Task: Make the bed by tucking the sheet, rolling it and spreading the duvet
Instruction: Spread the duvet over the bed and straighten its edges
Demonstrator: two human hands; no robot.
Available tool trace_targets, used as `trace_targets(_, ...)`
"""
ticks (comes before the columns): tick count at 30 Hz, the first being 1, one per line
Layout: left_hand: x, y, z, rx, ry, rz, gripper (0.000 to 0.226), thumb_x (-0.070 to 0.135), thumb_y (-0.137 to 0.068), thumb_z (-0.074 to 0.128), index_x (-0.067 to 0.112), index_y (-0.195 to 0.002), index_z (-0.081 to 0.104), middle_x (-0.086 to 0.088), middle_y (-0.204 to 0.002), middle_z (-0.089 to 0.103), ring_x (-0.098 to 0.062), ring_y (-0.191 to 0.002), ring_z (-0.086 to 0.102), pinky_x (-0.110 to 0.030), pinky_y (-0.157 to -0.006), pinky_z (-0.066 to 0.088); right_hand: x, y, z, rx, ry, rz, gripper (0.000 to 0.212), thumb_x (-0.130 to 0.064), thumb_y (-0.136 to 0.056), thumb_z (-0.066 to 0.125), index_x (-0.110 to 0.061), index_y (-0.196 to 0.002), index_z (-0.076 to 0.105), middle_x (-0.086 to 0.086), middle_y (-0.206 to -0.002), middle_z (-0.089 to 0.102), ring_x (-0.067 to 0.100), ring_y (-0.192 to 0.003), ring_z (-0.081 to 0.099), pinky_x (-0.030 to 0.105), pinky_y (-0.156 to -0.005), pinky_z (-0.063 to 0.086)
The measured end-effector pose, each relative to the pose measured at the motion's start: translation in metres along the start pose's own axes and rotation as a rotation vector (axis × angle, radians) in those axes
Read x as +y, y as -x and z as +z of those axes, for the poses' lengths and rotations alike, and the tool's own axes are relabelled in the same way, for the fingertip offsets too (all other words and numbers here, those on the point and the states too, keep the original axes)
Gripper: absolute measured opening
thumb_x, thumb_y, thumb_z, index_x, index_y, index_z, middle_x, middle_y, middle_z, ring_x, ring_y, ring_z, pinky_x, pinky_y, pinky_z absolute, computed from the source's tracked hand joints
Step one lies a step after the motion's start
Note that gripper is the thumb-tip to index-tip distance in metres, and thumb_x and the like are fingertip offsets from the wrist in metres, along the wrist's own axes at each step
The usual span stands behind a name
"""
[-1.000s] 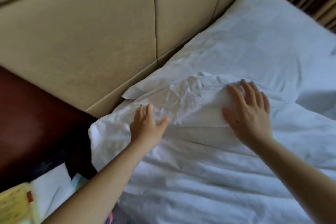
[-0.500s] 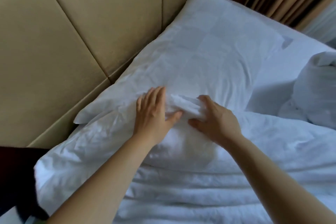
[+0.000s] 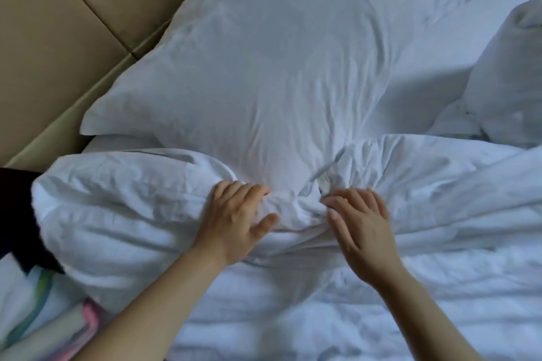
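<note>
A white duvet [image 3: 425, 258] lies crumpled across the bed, its top edge bunched against a large white pillow [image 3: 278, 67]. My left hand [image 3: 236, 223] rests on the duvet's top edge, fingers curved over a fold and thumb spread. A short way to its right, my right hand [image 3: 362, 228] lies flat on the duvet with fingers apart. A puckered knot of fabric [image 3: 299, 208] sits between the two hands. Neither hand closes around the cloth. The sheet under the duvet is hidden.
A beige padded headboard [image 3: 73, 23] runs along the upper left behind the pillow. More bundled white bedding [image 3: 510, 82] lies at the right. A dark bedside surface [image 3: 14, 214] and some coloured cloth or paper [image 3: 64, 331] are at the lower left.
My hands came together from the bed's left corner toward the middle of the duvet's top edge, gathering fabric between them. The view swung right and closer over the pillow.
</note>
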State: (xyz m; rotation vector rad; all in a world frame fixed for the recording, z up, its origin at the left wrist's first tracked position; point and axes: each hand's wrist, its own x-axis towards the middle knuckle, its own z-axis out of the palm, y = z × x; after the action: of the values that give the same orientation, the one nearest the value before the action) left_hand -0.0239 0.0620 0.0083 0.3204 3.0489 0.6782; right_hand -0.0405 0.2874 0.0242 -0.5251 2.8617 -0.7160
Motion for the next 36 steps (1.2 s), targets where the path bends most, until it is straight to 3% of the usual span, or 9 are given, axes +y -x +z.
trace_targets(5, 0.035, 0.006, -0.001, -0.225, 0.071, -0.030, 0.064, 0.057, -0.090, 0.013, 0.018, -0.082, 0.063, -0.004, -0.073, 0.067, -0.029, -0.075, 0.061, -0.033, -0.072, 0.036, -0.001, 0.037, 0.003, 0.012, -0.158, 0.318, 0.029, -0.039, -0.094, 0.032, -0.021, -0.096, 0.055, -0.018, -0.074, 0.054, 0.019, -0.079, 0.058, 0.030, -0.072, 0.033)
trace_targets(9, 0.052, 0.006, 0.004, -0.391, 0.023, -0.003, 0.070, 0.067, -0.083, 0.009, 0.022, -0.099, 0.060, -0.003, -0.104, 0.067, -0.026, -0.100, 0.058, -0.032, -0.083, 0.035, -0.004, 0.026, -0.002, -0.057, -0.160, 0.665, 0.029, -0.041, -0.093, 0.046, -0.019, -0.112, 0.046, 0.006, -0.097, 0.067, 0.034, -0.095, 0.059, 0.038, -0.073, 0.038)
trace_targets(14, 0.055, 0.029, 0.004, -0.491, 0.095, -0.024, 0.078, 0.079, -0.070, 0.010, 0.019, -0.087, 0.056, 0.000, -0.091, 0.065, -0.025, -0.092, 0.058, -0.033, -0.073, 0.042, -0.013, -0.008, -0.005, -0.040, 0.101, 0.628, 0.063, -0.054, -0.082, 0.058, -0.008, -0.122, 0.045, 0.013, -0.123, 0.046, 0.034, -0.113, 0.043, 0.040, -0.084, 0.040)
trace_targets(18, 0.061, 0.045, -0.002, -0.598, 0.172, -0.128, 0.055, 0.069, -0.085, 0.036, 0.018, -0.080, 0.055, 0.001, -0.083, 0.063, -0.023, -0.088, 0.058, -0.034, -0.077, 0.046, -0.017, -0.019, 0.012, -0.369, 0.295, 0.610, 0.085, -0.070, -0.075, 0.053, -0.003, -0.126, 0.043, 0.015, -0.123, 0.053, 0.035, -0.114, 0.051, 0.040, -0.092, 0.041)
trace_targets(21, 0.065, 0.051, 0.000, -0.674, 0.168, -0.128, 0.049, 0.065, -0.087, 0.039, 0.020, -0.074, 0.053, 0.001, -0.089, 0.065, -0.022, -0.092, 0.058, -0.033, -0.079, 0.044, -0.012, -0.009, 0.025, -0.592, 0.393, 0.597, 0.068, -0.056, -0.080, 0.057, -0.007, -0.126, 0.047, 0.011, -0.124, 0.055, 0.030, -0.115, 0.053, 0.036, -0.086, 0.045)
trace_targets(24, 0.064, 0.055, 0.002, -0.724, 0.234, -0.184, 0.048, 0.063, -0.087, 0.041, 0.019, -0.086, 0.061, 0.001, -0.095, 0.065, -0.021, -0.094, 0.058, -0.031, -0.080, 0.044, -0.001, -0.002, 0.024, -0.581, 0.344, 0.557, 0.035, -0.028, -0.091, 0.047, -0.011, -0.120, 0.054, 0.012, -0.122, 0.058, 0.032, -0.114, 0.054, 0.035, -0.085, 0.044)
trace_targets(27, 0.056, 0.059, 0.005, -0.714, 0.362, -0.273, 0.046, 0.058, -0.089, 0.043, 0.017, -0.070, 0.055, 0.004, -0.082, 0.051, -0.018, -0.085, 0.055, -0.028, -0.070, 0.037, 0.012, 0.009, 0.015, -0.371, 0.056, 0.615, 0.021, -0.022, -0.093, 0.046, -0.008, -0.099, 0.060, 0.012, -0.099, 0.065, 0.032, -0.096, 0.060, 0.033, -0.075, 0.042)
trace_targets(30, 0.056, 0.053, 0.004, -0.735, 0.399, -0.324, 0.051, 0.057, -0.090, 0.040, 0.014, -0.091, 0.066, 0.004, -0.095, 0.054, -0.018, -0.094, 0.057, -0.027, -0.081, 0.042, 0.011, 0.033, -0.011, 0.086, -0.732, 0.797, 0.021, -0.009, -0.090, 0.054, -0.012, -0.070, 0.060, 0.004, -0.065, 0.059, 0.021, -0.066, 0.057, 0.030, -0.061, 0.043)
trace_targets(36, 0.094, 0.008, -0.001, -0.639, 0.640, -0.324, 0.070, 0.076, -0.077, 0.033, 0.012, -0.086, 0.061, -0.002, -0.090, 0.062, -0.022, -0.092, 0.058, -0.035, -0.087, 0.044, 0.000, 0.100, -0.038, 0.299, -1.672, 0.873, 0.028, -0.011, -0.088, 0.049, -0.005, -0.112, 0.062, 0.017, -0.105, 0.070, 0.028, -0.097, 0.068, 0.038, -0.083, 0.056)
